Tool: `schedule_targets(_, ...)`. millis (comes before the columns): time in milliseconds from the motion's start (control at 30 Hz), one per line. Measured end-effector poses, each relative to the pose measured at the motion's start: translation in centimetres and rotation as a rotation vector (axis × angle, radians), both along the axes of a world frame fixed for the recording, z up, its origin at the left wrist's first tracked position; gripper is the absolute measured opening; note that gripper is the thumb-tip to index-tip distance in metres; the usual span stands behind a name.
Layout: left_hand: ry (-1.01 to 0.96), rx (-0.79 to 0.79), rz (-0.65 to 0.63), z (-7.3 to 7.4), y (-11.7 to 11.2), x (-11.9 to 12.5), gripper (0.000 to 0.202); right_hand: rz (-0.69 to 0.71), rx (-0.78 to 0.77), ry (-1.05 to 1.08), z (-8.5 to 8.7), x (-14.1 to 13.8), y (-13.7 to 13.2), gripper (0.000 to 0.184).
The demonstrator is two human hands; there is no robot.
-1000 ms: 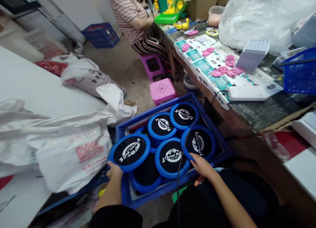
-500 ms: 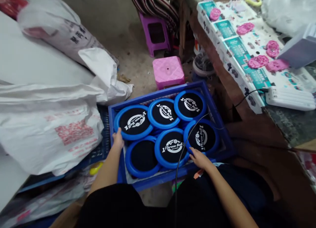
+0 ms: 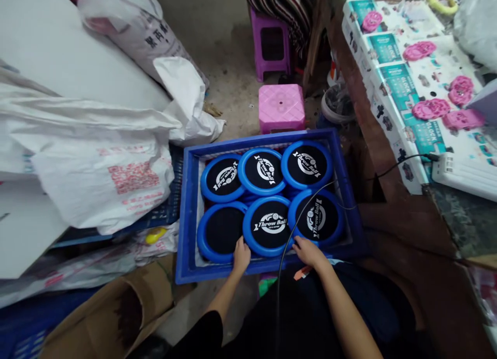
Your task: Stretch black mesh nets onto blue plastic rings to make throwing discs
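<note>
A blue plastic crate on the floor holds several blue-rimmed round discs with black centres printed "Throw Ball". My left hand rests on the near rim of the front middle disc, fingers curled over its edge. My right hand lies on the near edge of the front right disc, fingers bent against it. The front left disc shows a plain black face. A black cable runs down between my hands.
White woven sacks pile up on the left. A pink stool and a purple stool stand beyond the crate. A workbench on the right carries printed cards with pink parts. A seated person's striped trousers show at the top.
My left hand set the far left disc down in the crate, let it go, and moved to the front middle disc. The view tilted further down and shifted.
</note>
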State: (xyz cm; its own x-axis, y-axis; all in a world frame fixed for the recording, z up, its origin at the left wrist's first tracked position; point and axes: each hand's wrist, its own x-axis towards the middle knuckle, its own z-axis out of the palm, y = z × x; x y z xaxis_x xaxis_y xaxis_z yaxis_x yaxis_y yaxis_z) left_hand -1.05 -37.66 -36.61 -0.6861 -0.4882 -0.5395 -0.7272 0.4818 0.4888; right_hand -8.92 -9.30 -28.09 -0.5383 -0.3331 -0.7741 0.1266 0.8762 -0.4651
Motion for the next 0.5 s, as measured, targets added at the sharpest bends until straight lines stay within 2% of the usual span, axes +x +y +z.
schedule_targets(100, 0.020, -0.037, -0.021, 0.4, -0.8, -2.1, 0.058, 0.010, -0.010, 0.025, 1.2, -0.4, 0.0, 0.028)
schedule_targets(200, -0.007, -0.081, -0.051, 0.1, -0.3, -5.2, 0.065, -0.009, -0.010, 0.050, 2.4, -0.4, 0.3, 0.030)
schedule_targets(333, -0.172, -0.144, -0.084, -0.2, 2.2, -7.8, 0.100, -0.030, -0.028, 0.067, 3.5, -0.3, 1.0, 0.033)
schedule_targets(400, -0.229, -0.199, -0.109, 0.8, 2.8, -8.0, 0.108, -0.035, -0.050, 0.079, 3.8, -0.2, 1.1, 0.033)
schedule_targets(467, -0.251, -0.253, -0.163, 2.7, 3.5, -8.1, 0.095, -0.056, -0.064, 0.099, 4.4, 0.1, 1.2, 0.034)
schedule_targets(500, -0.245, -0.274, -0.215, 3.7, 4.1, -8.5, 0.081, -0.076, -0.068, 0.111, 4.8, 0.3, 1.3, 0.034)
